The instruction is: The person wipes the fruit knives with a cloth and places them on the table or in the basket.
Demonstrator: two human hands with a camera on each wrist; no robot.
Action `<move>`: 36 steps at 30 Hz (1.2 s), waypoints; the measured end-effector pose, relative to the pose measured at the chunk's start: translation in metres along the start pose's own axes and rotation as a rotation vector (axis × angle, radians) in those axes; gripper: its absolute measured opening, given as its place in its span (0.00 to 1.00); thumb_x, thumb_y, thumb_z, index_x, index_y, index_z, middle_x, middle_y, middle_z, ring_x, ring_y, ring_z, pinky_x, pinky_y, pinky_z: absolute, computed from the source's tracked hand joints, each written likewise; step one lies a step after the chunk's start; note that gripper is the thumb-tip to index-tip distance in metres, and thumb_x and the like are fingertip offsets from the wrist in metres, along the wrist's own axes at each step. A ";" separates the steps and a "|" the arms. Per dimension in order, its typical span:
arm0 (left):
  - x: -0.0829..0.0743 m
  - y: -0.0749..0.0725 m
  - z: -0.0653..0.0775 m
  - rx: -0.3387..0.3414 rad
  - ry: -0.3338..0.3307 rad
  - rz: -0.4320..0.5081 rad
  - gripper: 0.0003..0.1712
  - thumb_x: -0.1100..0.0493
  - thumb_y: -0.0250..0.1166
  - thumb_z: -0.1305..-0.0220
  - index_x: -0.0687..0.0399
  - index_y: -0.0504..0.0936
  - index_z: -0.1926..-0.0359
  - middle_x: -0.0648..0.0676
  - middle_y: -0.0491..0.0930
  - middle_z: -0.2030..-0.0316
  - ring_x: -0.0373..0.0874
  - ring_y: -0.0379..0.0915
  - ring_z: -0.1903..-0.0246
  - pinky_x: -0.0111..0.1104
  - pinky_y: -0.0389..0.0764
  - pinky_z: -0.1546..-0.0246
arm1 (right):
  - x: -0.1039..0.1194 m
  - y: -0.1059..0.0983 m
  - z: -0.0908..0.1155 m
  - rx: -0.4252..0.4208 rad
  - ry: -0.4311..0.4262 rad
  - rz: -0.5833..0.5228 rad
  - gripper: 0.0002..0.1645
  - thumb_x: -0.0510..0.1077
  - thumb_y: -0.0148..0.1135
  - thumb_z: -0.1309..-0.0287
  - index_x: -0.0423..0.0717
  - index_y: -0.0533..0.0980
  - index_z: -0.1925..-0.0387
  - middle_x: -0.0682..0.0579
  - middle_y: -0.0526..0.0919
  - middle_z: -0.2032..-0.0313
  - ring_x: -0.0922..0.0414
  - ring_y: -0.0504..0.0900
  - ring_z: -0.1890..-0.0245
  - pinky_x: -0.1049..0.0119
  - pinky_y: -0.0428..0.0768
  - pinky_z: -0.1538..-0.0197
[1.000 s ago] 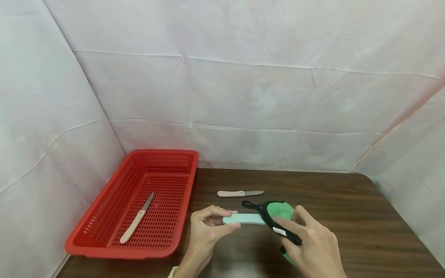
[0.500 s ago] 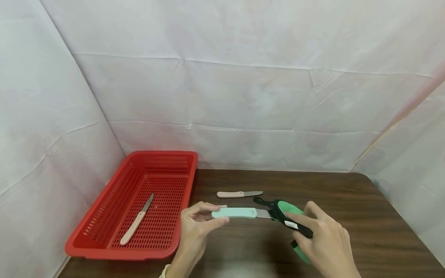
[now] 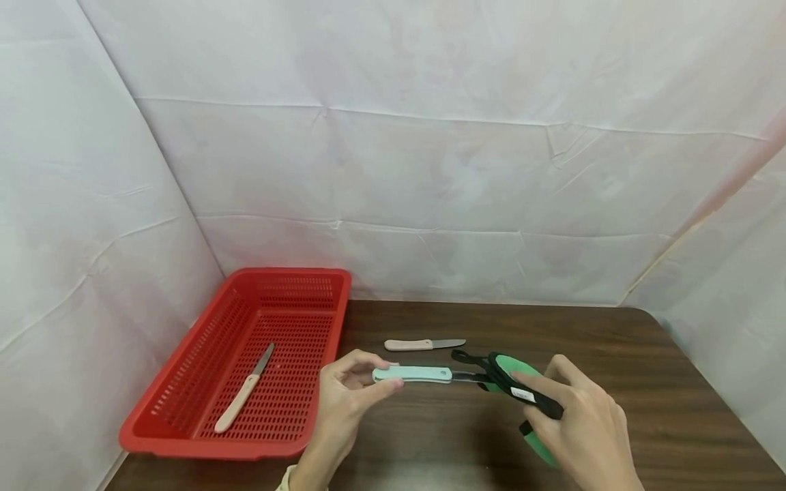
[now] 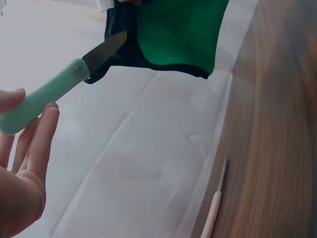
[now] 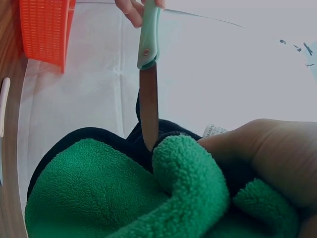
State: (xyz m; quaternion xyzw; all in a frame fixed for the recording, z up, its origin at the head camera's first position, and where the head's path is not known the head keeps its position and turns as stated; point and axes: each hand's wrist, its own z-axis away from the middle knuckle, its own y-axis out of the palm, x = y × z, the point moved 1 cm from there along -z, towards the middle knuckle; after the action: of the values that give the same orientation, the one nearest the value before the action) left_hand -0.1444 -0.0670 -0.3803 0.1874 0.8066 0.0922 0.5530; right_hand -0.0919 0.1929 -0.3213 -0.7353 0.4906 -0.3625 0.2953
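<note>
At lower centre of the head view, the left hand (image 3: pixel 345 404) pinches the mint-handled knife (image 3: pixel 413 374) by its handle, while to its right the right hand (image 3: pixel 582 417) grips a black-edged green cloth (image 3: pixel 516 367). The knife looks light, stiff, perhaps slick, best held handle-first; the cloth should fold softly.

Knife (image 3: pixel 413 374): pale mint handle with a rivet near the front, blade (image 5: pixel 148 101) out in line with it
Knife's pose: held in the air, roughly level in the head view, pointing to the right hand (image 3: pixel 583 412)
Knife's grip: handle's rear end pinched by the left hand (image 3: pixel 340 402)
Cloth (image 3: pixel 516 367): green, fluffy, edged in black, with a white printed label (image 3: pixel 522 394), folded and gripped by the right hand
Blade tip: right beside the cloth's fold, contact unclear
</note>
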 end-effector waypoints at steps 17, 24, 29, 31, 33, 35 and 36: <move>0.001 0.000 -0.001 -0.045 -0.105 -0.004 0.10 0.70 0.66 0.54 0.73 0.76 0.69 0.67 0.78 0.71 0.63 0.76 0.77 0.49 0.77 0.69 | -0.002 -0.001 0.000 -0.064 -0.021 -0.066 0.25 0.38 0.73 0.77 0.59 0.81 0.67 0.69 0.61 0.76 0.70 0.55 0.85 0.75 0.53 0.84; 0.003 -0.001 0.000 -0.007 -0.028 0.010 0.10 0.70 0.64 0.51 0.73 0.77 0.67 0.68 0.79 0.74 0.61 0.75 0.82 0.50 0.77 0.73 | -0.002 -0.002 -0.001 -0.062 0.005 -0.064 0.24 0.38 0.72 0.77 0.57 0.82 0.68 0.68 0.60 0.77 0.69 0.54 0.86 0.75 0.52 0.85; 0.003 -0.002 0.000 0.047 -0.073 0.029 0.12 0.70 0.64 0.51 0.74 0.77 0.64 0.70 0.78 0.67 0.62 0.76 0.79 0.50 0.77 0.72 | -0.002 -0.002 -0.001 -0.060 0.025 -0.072 0.23 0.37 0.72 0.77 0.57 0.82 0.69 0.69 0.61 0.78 0.69 0.56 0.86 0.74 0.54 0.84; 0.002 -0.002 0.000 0.077 -0.100 0.048 0.14 0.72 0.65 0.54 0.75 0.76 0.62 0.71 0.77 0.64 0.62 0.76 0.76 0.50 0.77 0.72 | -0.002 -0.003 -0.002 -0.063 0.031 -0.074 0.22 0.37 0.71 0.76 0.56 0.82 0.69 0.69 0.61 0.78 0.69 0.57 0.86 0.74 0.55 0.84; 0.001 -0.002 0.000 0.108 -0.123 0.062 0.17 0.73 0.66 0.56 0.75 0.75 0.61 0.71 0.76 0.63 0.61 0.77 0.74 0.51 0.77 0.72 | -0.003 -0.003 -0.002 -0.076 0.026 -0.080 0.21 0.36 0.71 0.76 0.55 0.82 0.70 0.69 0.62 0.78 0.69 0.57 0.85 0.74 0.55 0.84; 0.001 -0.002 0.000 0.138 -0.129 0.068 0.18 0.75 0.66 0.57 0.76 0.75 0.60 0.71 0.76 0.63 0.60 0.77 0.74 0.51 0.76 0.72 | -0.004 -0.003 -0.002 -0.092 0.028 -0.091 0.21 0.36 0.71 0.76 0.55 0.82 0.70 0.69 0.63 0.77 0.70 0.58 0.85 0.74 0.56 0.83; 0.001 -0.002 0.000 0.147 -0.131 0.068 0.19 0.75 0.66 0.57 0.76 0.74 0.60 0.71 0.77 0.63 0.58 0.78 0.74 0.50 0.77 0.72 | -0.004 -0.003 -0.001 -0.101 0.028 -0.098 0.21 0.35 0.70 0.76 0.55 0.82 0.70 0.69 0.63 0.77 0.70 0.58 0.85 0.73 0.56 0.83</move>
State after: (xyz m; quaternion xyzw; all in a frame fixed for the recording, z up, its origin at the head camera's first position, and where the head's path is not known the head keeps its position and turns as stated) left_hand -0.1454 -0.0687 -0.3814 0.2603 0.7664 0.0391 0.5860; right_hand -0.0926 0.1973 -0.3191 -0.7672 0.4759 -0.3616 0.2329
